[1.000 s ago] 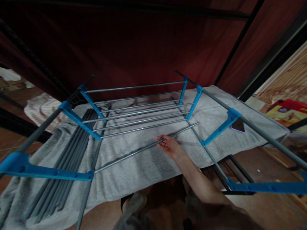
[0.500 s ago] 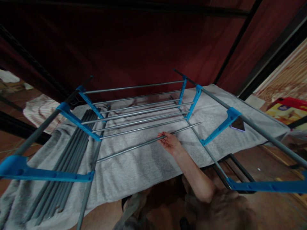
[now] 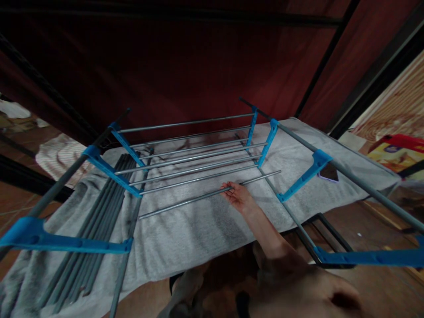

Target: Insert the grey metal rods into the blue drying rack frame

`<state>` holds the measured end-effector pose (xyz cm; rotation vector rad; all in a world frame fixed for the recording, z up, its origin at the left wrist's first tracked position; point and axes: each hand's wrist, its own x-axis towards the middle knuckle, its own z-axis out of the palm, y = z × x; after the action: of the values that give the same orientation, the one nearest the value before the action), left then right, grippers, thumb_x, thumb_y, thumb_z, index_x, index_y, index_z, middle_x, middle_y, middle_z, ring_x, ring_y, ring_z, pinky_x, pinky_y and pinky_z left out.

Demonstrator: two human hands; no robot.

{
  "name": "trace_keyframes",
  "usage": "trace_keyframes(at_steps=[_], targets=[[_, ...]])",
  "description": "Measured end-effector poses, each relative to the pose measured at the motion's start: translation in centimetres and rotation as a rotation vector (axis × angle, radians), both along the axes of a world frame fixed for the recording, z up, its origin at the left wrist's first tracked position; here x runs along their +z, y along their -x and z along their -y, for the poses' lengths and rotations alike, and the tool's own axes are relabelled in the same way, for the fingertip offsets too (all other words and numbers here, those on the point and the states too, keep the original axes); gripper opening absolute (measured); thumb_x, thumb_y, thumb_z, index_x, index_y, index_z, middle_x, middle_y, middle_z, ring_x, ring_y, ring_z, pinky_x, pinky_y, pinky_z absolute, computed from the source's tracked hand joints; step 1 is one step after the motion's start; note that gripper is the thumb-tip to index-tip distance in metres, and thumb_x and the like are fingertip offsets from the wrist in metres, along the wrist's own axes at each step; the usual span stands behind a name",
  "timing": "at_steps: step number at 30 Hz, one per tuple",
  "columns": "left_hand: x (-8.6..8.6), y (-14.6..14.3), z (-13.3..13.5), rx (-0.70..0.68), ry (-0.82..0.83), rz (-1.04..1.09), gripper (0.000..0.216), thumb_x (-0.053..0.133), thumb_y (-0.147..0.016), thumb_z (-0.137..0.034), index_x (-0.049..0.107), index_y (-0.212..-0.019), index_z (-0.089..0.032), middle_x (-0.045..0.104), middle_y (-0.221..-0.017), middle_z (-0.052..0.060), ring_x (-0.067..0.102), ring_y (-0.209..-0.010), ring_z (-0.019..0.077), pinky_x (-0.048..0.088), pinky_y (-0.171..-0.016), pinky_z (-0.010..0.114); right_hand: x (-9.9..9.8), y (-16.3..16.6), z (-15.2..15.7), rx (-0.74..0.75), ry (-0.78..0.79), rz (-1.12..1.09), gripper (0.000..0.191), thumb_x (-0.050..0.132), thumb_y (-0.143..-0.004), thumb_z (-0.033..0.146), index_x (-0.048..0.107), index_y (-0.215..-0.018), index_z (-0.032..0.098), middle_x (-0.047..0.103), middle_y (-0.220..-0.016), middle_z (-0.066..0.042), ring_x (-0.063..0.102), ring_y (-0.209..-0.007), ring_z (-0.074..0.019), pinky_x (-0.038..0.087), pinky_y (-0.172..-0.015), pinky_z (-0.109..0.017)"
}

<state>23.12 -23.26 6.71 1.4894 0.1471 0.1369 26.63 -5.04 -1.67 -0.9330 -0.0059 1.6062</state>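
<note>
My right hand (image 3: pixel 236 196) is closed around a loose grey metal tube (image 3: pixel 182 204), gripping it right of its middle. The tube lies at a slant over the grey towel, its right end higher in the picture. It crosses in front of a drying rack frame made of grey tubes and blue plastic brackets. Behind the hand, several crossbars (image 3: pixel 198 179) span between the blue brackets at left and right. Two nearer brackets, a left one (image 3: pixel 79 244) and a right one (image 3: pixel 303 176), have no crossbar between them. My left hand is out of view.
Several loose grey tubes (image 3: pixel 96 221) lie bundled at the left on the towel (image 3: pixel 185 247). A phone (image 3: pixel 329 172) rests at the right under the side tube. A dark red curtain (image 3: pixel 185 66) hangs behind, and a red and yellow package (image 3: pixel 397 152) sits far right.
My right hand has shifted slightly right with the tube, whose left end has moved right and a little up, off the left lower rail. The view has shifted slightly.
</note>
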Motion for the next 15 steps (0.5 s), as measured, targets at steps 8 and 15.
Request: trace_keyframes(at_steps=[8, 15], targets=[[-2.8, 8.4, -11.3, 0.978, 0.41, 0.044, 0.04, 0.069, -0.08, -0.043, 0.052, -0.056, -0.017, 0.046, -0.052, -0.003, 0.04, -0.05, 0.0074, 0.032, -0.051, 0.021, 0.8, -1.3, 0.3, -0.057, -0.017, -0.03, 0.017, 0.053, -0.088, 0.006, 0.061, -0.081, 0.02, 0.071, -0.071, 0.0, 0.069, -0.066, -0.0123, 0.059, -0.072, -0.024], [-5.9, 15.3, -14.5, 1.737, 0.984, 0.044, 0.016, 0.054, -0.083, -0.008, 0.056, -0.07, -0.017, 0.065, -0.076, 0.004, 0.064, -0.07, 0.0116, 0.052, -0.065, 0.022, 0.8, -1.1, 0.3, -0.066, 0.018, -0.022, 0.02, 0.05, -0.091, 0.007, 0.06, -0.08, 0.02, 0.071, -0.071, -0.002, 0.069, -0.068, -0.0131, 0.06, -0.074, -0.027]])
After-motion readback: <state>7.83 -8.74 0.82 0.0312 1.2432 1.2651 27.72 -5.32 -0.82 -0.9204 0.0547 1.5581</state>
